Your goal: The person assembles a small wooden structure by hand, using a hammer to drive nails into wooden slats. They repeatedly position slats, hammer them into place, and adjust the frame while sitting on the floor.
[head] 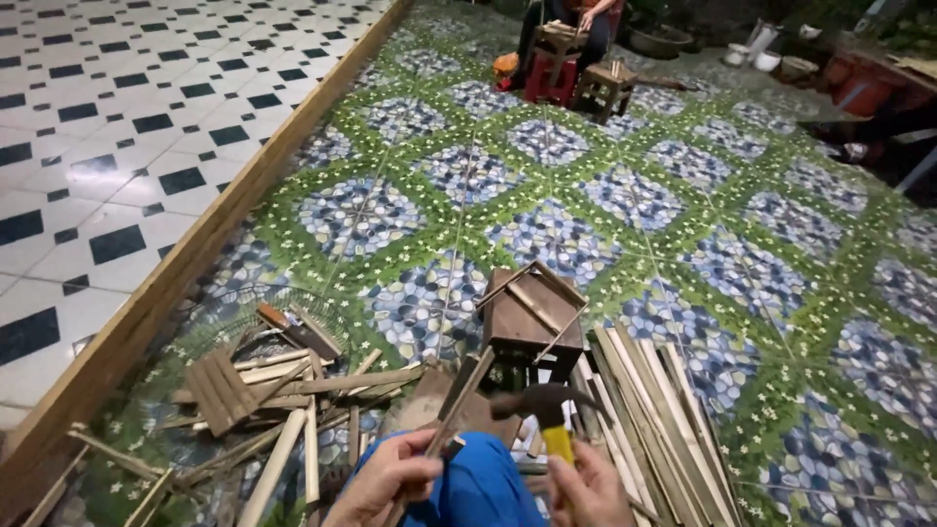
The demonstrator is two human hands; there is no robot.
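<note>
My left hand (386, 480) grips a thin wooden slat (459, 405) that slants up and to the right, above my blue-trousered knee (478, 493). My right hand (586, 488) holds a claw hammer (542, 402) by its yellow handle, head up and pointing left, close to the slat. Just beyond the hammer stands a small dark wooden stool (532, 317) with loose strips lying across its top.
Bundled bamboo strips (654, 410) lie to the right, and scattered slats with a small slatted panel (220, 390) lie to the left. A wooden kerb (195, 254) borders the patterned tile floor. Far off, a seated person (576, 20) works beside small stools (605, 88).
</note>
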